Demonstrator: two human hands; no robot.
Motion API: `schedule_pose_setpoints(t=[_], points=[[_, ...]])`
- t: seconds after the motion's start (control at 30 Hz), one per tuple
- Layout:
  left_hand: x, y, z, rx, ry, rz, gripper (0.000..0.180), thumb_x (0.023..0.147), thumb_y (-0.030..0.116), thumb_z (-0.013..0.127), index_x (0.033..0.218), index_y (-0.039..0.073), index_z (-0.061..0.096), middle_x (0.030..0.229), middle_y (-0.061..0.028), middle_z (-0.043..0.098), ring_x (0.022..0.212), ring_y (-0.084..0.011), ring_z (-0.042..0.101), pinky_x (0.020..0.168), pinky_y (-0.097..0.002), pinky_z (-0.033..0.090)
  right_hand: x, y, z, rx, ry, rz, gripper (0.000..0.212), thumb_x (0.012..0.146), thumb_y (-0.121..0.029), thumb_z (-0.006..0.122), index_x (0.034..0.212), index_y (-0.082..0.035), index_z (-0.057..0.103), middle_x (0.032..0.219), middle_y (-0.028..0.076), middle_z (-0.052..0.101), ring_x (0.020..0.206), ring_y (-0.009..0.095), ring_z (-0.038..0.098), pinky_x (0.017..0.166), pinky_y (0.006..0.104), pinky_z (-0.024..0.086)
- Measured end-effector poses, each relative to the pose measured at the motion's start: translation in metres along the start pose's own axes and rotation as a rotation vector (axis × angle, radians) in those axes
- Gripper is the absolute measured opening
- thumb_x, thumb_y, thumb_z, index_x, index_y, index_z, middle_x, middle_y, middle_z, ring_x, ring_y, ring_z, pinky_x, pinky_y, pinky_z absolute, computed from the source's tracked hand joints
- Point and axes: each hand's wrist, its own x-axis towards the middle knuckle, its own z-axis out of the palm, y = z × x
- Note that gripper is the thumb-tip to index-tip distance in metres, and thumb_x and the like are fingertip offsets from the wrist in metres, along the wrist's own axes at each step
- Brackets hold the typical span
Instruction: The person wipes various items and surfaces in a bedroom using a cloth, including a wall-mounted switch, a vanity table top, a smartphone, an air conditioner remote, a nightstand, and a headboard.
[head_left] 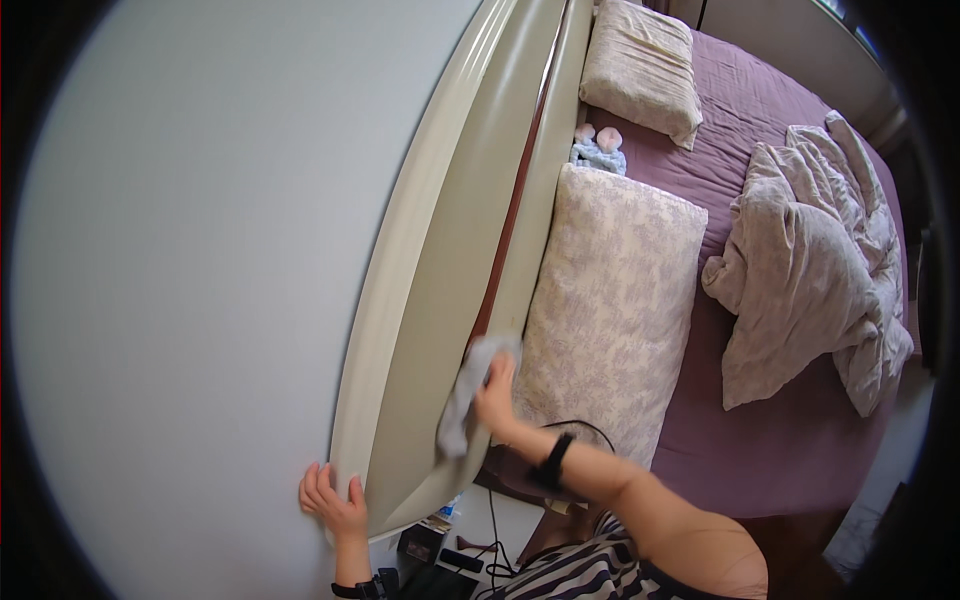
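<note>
My right hand (pixel 495 396) is closed on a light grey cloth (pixel 459 408), slightly smeared by motion. It presses the cloth to the padded beige headboard (pixel 432 335), over the lower end of its dark red strip (pixel 512 215). My left hand (pixel 336 508) rests at the near end of the headboard's cream frame (pixel 378 345), against the wall; its fingers are apart and its thumb lies on the frame. Right beside the right hand is a patterned pillow (pixel 620 300) leaning along the headboard.
A second pillow (pixel 642 70) and a plush toy (pixel 598 152) lie farther along the purple bedsheet (pixel 690 455). A crumpled duvet (pixel 800 265) is heaped to the right. Below, a white bedside surface (pixel 512 520) holds dark cables and small items. The pale wall (pixel 200 280) borders the left.
</note>
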Motion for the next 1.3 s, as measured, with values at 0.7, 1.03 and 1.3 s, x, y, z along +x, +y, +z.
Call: schedule_pose_setpoints(t=[0.7, 1.03, 1.3], points=[[0.002, 0.003, -0.006, -0.030, -0.001, -0.014, 0.045, 0.081, 0.028, 0.060, 0.117, 0.004, 0.046, 0.126, -0.0137, 0.044, 0.116, -0.0326, 0.038, 0.098, -0.0461, 0.026, -0.102, -0.016, 0.010, 0.075, -0.185, 0.086, 0.057, 0.072, -0.001, 0.046, 0.126, 0.002, 0.027, 0.119, 0.028, 0.030, 0.111, 0.047, 0.030, 0.100, 0.0521, 0.023], [0.010, 0.017, 0.001, -0.075, 0.114, -0.002, 0.045, 0.081, 0.031, 0.062, 0.115, 0.004, 0.049, 0.123, -0.0108, 0.047, 0.114, -0.0306, 0.040, 0.096, -0.0435, 0.027, 0.057, 0.067, 0.030, 0.984, 0.357, 0.490, 0.055, 0.092, -0.046, 0.038, 0.134, -0.012, 0.029, 0.135, 0.010, 0.035, 0.123, 0.026, 0.035, 0.103, 0.0388, 0.028], [0.009, 0.015, -0.002, -0.119, 0.151, -0.025, 0.047, 0.079, 0.030, 0.064, 0.115, 0.005, 0.048, 0.123, -0.0100, 0.047, 0.115, -0.0294, 0.041, 0.096, -0.0432, 0.027, -0.235, 0.010, 0.056, 0.071, 0.002, 0.226, 0.066, 0.075, -0.017, 0.062, 0.126, -0.001, 0.025, 0.116, 0.024, 0.034, 0.113, 0.040, 0.032, 0.100, 0.0465, 0.024]])
